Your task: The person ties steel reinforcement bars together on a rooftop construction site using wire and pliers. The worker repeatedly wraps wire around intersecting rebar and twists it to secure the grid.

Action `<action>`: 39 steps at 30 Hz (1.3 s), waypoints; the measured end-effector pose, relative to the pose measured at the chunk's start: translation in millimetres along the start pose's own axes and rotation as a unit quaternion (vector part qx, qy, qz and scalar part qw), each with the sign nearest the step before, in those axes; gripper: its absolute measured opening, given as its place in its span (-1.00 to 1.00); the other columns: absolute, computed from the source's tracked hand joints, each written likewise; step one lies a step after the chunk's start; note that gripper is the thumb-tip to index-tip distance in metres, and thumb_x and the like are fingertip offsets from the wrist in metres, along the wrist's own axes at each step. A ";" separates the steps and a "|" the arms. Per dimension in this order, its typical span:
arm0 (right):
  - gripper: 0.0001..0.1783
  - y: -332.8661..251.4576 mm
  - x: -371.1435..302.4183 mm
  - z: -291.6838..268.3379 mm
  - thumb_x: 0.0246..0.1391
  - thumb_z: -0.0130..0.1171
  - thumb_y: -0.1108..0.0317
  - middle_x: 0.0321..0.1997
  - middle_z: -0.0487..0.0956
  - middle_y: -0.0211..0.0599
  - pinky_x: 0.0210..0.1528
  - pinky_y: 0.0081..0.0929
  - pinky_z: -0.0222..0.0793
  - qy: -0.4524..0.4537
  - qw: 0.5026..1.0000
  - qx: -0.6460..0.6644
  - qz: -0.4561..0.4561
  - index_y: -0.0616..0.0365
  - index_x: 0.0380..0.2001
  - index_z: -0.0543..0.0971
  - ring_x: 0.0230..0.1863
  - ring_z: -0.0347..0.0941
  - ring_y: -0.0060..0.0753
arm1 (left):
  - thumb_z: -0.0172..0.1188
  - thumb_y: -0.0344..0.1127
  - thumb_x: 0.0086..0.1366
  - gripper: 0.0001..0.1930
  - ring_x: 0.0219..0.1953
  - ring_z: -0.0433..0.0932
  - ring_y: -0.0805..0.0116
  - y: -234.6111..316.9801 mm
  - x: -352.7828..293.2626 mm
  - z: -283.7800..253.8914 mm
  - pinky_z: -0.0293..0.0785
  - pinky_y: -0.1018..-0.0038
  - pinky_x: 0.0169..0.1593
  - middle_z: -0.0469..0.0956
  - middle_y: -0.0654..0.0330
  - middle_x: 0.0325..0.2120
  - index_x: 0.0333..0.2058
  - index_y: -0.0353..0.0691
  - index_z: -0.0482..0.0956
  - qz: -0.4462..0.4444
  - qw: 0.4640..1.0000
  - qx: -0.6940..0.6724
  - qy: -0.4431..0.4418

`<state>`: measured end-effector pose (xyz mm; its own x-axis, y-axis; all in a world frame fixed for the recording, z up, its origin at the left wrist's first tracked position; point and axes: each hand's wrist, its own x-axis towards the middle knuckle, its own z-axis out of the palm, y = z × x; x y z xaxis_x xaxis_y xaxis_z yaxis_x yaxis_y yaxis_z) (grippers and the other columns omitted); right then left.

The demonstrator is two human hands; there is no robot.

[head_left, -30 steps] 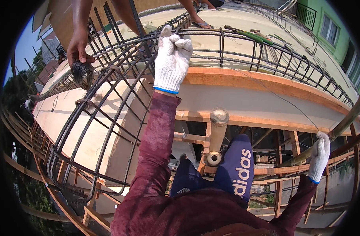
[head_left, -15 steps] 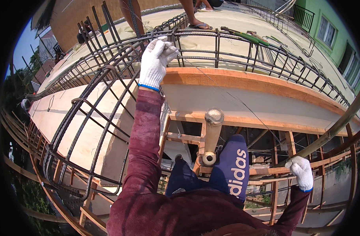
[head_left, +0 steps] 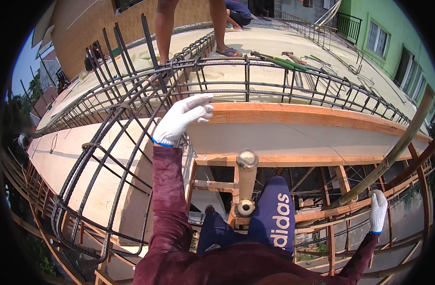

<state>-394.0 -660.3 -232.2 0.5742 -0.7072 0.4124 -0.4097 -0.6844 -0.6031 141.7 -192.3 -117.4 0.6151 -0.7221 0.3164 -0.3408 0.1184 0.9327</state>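
My left hand (head_left: 183, 119), in a white knit glove, is raised beside the corner of a black rebar cage (head_left: 120, 114). Its fingers stretch to the right, loosely apart, just in front of the orange timber edge (head_left: 293, 114). A thin wire (head_left: 332, 148) slants down across the pale form board toward my right hand (head_left: 378, 211), also gloved. That hand is out at the lower right beside a bamboo pole (head_left: 384, 166), its fingers closed at the wire's end. Where the wire's upper end lies near my left hand is too faint to make out.
Below me, my legs straddle a round post (head_left: 247, 178) amid wooden framing with open gaps. A person's legs (head_left: 220, 28) stand on the deck behind the cage, and another person (head_left: 239, 12) crouches farther back. Green-handled cutters (head_left: 284, 62) lie on the deck.
My left hand has come down from the cage's top bars, and its fingers have spread from a pinch. My right hand has moved outward to the right. The view has tilted up.
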 end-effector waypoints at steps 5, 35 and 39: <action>-0.83 -117.7 -8.0 14.9 0.21 0.13 0.53 -0.29 0.64 -0.02 -0.19 -0.34 0.44 0.072 0.988 -0.032 -0.130 0.29 -0.18 0.64 -0.29 0.57 -0.11 | 0.29 -0.17 0.41 -0.54 0.07 0.61 0.18 11.5 4.2 86.1 0.52 0.34 0.15 0.63 0.08 0.03 0.19 -0.26 0.53 0.219 0.964 0.138 0.061; -0.91 -330.9 112.5 -79.3 -0.02 0.25 0.53 -0.37 0.58 -0.11 -0.29 -0.20 0.40 0.358 0.734 -0.300 -0.494 0.17 -0.38 0.58 -0.33 0.50 0.03 | 0.28 -0.23 0.35 -0.84 -0.32 0.69 0.04 -4.9 -60.5 73.3 0.59 0.29 -0.26 0.69 0.08 -0.39 -0.29 -0.20 0.69 0.219 0.891 0.392 0.068; -0.82 -306.3 160.3 -38.5 -0.20 0.20 0.63 -0.42 0.56 -0.13 -0.23 -0.08 0.43 0.201 0.794 -0.463 -0.339 0.13 -0.46 0.55 -0.26 0.55 0.05 | 0.33 -0.30 0.31 -0.86 -0.39 0.70 0.09 18.8 -81.5 58.6 0.59 0.36 -0.28 0.69 0.11 -0.43 -0.33 -0.25 0.69 0.320 0.878 0.271 0.233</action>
<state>-203.8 -570.9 44.9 0.6884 0.0077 0.7253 -0.5555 -0.6373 0.5340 43.5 -171.2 -135.8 0.3565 -0.2539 0.8991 -0.9323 -0.0345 0.3599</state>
